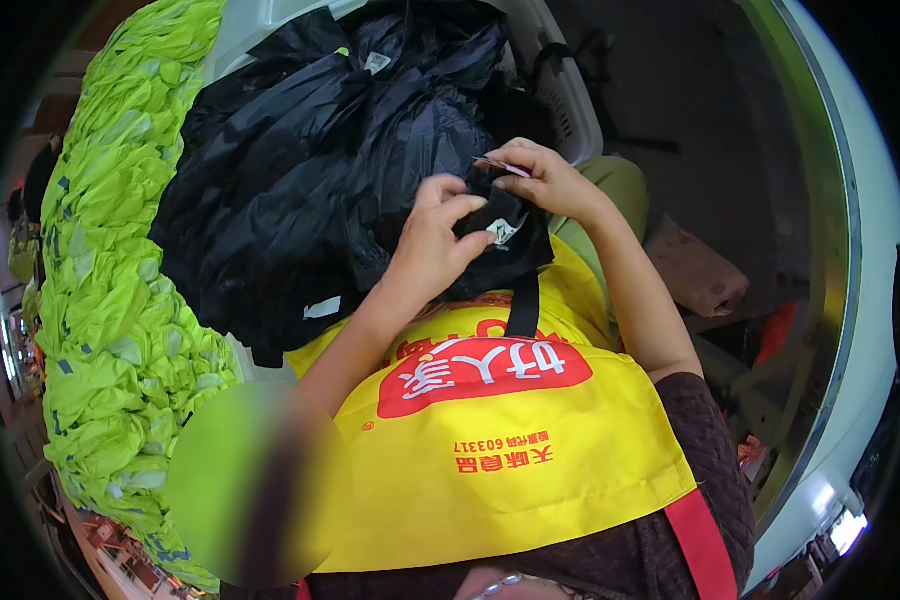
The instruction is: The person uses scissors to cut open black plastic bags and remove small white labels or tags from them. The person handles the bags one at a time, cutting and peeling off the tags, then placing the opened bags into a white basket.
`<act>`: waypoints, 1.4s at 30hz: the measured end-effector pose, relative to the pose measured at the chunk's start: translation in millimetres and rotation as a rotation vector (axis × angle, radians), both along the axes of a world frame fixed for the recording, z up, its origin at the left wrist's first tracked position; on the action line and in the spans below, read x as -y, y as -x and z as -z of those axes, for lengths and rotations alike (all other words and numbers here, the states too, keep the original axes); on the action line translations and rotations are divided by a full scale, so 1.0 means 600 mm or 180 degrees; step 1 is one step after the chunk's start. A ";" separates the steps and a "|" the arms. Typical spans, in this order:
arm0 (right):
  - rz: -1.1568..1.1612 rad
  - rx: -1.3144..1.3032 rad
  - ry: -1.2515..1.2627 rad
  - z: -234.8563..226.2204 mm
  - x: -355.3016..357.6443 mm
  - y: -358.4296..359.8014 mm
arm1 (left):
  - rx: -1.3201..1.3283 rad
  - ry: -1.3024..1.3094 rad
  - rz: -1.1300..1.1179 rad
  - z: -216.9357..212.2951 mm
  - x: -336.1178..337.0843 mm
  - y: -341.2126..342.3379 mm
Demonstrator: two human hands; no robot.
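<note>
Both hands pinch one small black garment [505, 235] held over the yellow apron [500, 440]: the left hand [432, 245] grips its near edge, the right hand [550, 180] clamps its top, beside a pile of black clothes [310, 170] and a stack of green cloth [120, 260] further left

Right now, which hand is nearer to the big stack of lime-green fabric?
Left. The left hand grips the black garment on the side toward the lime-green stack; the right hand holds it farther away.
</note>
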State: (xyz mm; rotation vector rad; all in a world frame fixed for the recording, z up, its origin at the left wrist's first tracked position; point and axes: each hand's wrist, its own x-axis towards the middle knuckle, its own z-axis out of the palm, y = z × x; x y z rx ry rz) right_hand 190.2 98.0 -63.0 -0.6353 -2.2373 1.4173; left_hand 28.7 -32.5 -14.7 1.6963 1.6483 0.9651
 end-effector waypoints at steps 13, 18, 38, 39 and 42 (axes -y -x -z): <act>0.1431 -0.0480 -0.1000 0.007 0.130 0.002 | 0.0801 -0.0835 -0.1687 0.019 -0.033 0.088; 0.1396 -0.0504 -0.0846 0.013 0.136 0.023 | 0.3376 -0.0102 -0.1612 0.045 -0.046 0.063; 0.1387 -0.1209 0.0220 -0.041 0.054 0.105 | 0.4615 0.0697 -0.0993 0.052 -0.053 0.029; 0.1482 -0.1289 0.0167 -0.039 0.053 0.109 | 0.4621 0.0709 -0.1004 0.052 -0.054 0.027; 0.1704 -0.1238 0.0415 -0.031 0.058 0.114 | 0.4598 0.0715 -0.1007 0.053 -0.052 0.028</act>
